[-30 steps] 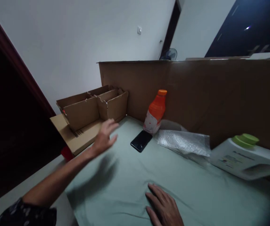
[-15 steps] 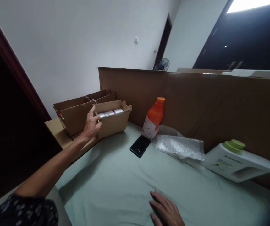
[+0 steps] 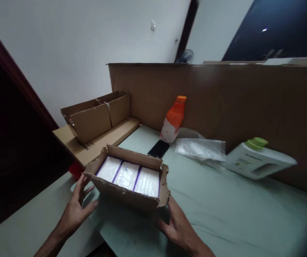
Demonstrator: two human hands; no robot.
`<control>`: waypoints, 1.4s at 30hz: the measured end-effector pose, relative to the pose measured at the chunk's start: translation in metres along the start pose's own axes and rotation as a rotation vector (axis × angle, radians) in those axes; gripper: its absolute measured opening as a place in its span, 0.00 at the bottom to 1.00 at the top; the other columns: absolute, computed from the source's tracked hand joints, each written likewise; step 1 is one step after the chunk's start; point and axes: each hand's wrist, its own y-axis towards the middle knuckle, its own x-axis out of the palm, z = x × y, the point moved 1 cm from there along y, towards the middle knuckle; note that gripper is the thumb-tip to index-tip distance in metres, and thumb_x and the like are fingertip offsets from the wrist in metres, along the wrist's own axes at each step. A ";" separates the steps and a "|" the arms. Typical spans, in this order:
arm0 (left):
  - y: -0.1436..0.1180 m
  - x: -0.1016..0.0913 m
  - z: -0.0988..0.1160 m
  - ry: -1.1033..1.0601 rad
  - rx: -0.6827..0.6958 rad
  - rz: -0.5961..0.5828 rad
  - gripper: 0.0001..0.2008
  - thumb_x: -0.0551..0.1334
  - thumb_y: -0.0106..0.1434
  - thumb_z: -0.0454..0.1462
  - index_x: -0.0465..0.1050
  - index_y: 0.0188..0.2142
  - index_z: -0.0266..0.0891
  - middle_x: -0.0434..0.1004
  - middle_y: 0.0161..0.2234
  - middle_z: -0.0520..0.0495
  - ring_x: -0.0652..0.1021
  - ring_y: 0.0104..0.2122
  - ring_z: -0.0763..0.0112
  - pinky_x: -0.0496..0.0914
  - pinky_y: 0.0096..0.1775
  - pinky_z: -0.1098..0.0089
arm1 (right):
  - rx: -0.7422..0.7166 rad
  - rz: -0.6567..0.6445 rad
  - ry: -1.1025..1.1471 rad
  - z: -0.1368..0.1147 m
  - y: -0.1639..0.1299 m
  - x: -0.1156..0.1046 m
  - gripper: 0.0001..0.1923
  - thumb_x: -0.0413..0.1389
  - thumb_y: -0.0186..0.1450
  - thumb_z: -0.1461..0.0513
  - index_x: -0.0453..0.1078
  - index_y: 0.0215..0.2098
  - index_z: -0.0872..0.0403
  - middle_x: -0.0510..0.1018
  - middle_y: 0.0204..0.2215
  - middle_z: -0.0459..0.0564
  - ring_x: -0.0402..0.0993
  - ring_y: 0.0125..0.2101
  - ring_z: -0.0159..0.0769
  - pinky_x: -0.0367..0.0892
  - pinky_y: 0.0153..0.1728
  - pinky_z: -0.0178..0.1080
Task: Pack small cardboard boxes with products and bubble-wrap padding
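The left hand (image 3: 75,210) is spread wide at the near left corner of a small open cardboard box (image 3: 128,182), fingertips touching or just short of the cardboard; the blur makes it hard to say which. The right hand (image 3: 177,226) is also open, its fingers pressed against the box's near right corner from below. The box sits between the two hands, above the pale green cloth (image 3: 223,207) that covers the tabletop, and holds three white packs (image 3: 128,175) edged in purple, lying side by side. Behind it lie a black phone (image 3: 158,148), an orange bottle (image 3: 173,119), a sheet of bubble wrap (image 3: 200,149) and a white jug with a green cap (image 3: 257,162). A larger open carton (image 3: 94,116) stands to the left against a tall cardboard wall (image 3: 223,96).
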 end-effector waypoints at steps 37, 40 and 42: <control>-0.004 0.217 -0.042 0.102 0.071 -0.326 0.31 0.57 0.67 0.49 0.56 0.65 0.41 0.74 0.58 0.35 0.74 0.59 0.47 0.70 0.59 0.47 | 0.357 0.503 -0.741 0.100 0.042 -0.273 0.09 0.52 0.63 0.65 0.74 0.37 0.55 0.80 0.43 0.57 0.73 0.46 0.48 0.66 0.49 0.51; 0.002 0.214 -0.028 0.091 0.058 -0.378 0.33 0.59 0.64 0.47 0.56 0.65 0.39 0.73 0.59 0.33 0.75 0.58 0.47 0.70 0.58 0.47 | 0.487 0.724 -0.596 0.050 -0.053 -0.291 0.11 0.53 0.64 0.57 0.73 0.41 0.52 0.81 0.43 0.52 0.76 0.40 0.42 0.69 0.41 0.42; 0.005 0.212 -0.018 0.085 0.050 -0.400 0.35 0.60 0.62 0.46 0.56 0.65 0.37 0.72 0.59 0.31 0.75 0.58 0.47 0.71 0.57 0.47 | 0.647 0.742 -0.528 0.020 -0.115 -0.296 0.14 0.57 0.61 0.52 0.74 0.40 0.51 0.82 0.37 0.51 0.76 0.35 0.40 0.69 0.36 0.40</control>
